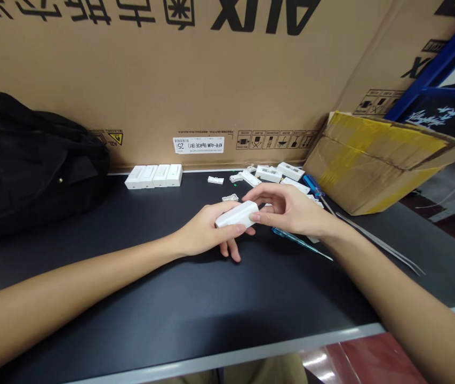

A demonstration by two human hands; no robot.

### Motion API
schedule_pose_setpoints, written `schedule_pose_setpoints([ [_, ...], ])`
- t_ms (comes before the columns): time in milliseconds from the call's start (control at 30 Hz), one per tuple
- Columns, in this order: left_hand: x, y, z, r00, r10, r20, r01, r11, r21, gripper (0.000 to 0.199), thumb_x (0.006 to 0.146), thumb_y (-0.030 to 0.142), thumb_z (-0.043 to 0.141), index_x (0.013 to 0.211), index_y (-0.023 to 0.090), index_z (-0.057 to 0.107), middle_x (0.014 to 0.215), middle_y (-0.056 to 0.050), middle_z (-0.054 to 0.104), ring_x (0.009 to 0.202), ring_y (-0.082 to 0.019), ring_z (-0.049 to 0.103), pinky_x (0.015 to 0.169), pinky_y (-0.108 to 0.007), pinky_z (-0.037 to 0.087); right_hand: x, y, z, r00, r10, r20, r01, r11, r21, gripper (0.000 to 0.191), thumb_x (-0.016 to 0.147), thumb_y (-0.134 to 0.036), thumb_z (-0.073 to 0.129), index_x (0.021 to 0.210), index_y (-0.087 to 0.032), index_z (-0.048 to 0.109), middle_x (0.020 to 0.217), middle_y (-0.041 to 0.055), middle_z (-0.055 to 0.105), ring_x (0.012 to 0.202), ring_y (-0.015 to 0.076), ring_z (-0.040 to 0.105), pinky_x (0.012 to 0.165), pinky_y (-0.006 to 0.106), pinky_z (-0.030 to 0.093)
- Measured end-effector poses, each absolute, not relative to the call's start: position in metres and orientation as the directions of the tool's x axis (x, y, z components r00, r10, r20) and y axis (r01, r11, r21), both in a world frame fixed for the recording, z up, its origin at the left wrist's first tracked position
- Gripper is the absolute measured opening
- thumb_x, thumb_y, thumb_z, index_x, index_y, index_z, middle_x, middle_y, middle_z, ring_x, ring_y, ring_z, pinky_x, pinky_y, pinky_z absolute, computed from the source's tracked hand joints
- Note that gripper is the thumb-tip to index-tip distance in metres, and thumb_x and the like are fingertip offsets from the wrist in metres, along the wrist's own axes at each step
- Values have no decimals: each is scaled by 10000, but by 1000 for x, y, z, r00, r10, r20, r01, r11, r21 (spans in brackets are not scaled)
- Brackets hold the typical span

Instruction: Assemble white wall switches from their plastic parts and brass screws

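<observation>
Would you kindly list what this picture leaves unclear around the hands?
- Head view: white casing's underside, covered by the left hand.
- Head view: white parts, partly behind the right hand.
- Head view: black bag, cut off by the left edge.
- Head view: green bit, too small to identify.

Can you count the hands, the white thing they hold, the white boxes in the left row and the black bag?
Hands: 2
Held white thing: 1
White boxes in left row: 4
Black bag: 1
Total: 8
</observation>
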State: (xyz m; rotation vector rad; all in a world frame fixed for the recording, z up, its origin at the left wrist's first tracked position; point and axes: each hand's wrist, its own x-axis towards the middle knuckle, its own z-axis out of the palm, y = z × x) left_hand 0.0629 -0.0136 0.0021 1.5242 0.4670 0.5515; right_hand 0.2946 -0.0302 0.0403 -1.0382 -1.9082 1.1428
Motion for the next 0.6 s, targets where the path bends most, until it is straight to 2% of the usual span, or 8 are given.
schedule_pose_setpoints([
  [100, 63, -13, 2, 794, 606, 50, -57, -7, 998, 468, 955, 416, 681, 1306, 134, 554, 1149, -180, 752, 617, -178, 773, 472, -181, 557, 295, -32, 42, -468, 869, 161, 330, 341, -880, 325, 810, -320, 818, 1093, -191, 727, 977, 51, 768, 766, 160, 726, 636, 254, 576],
  [300, 63, -12, 1, 808, 586, 55, -57, -15, 998, 408, 962, 409, 676, 1249, 141, 569, 1136, -160, 748, 618, -170, 771, 481, -181, 566, 294, -34, 49, -493, 847, 201, 396, 424, -814, 326, 804, -302, 808, 1111, -198, 776, 920, 39, 787, 681, 138, 689, 529, 222, 522],
  [600, 63, -12, 1, 814, 579, 40, -40, -12, 999, 422, 961, 430, 667, 1241, 130, 567, 1134, -171, 742, 616, -170, 768, 477, -178, 561, 295, -34, 45, -475, 868, 145, 360, 342, -868, 361, 752, -302, 852, 1098, -216, 797, 913, 42, 795, 754, 181, 733, 617, 261, 591],
])
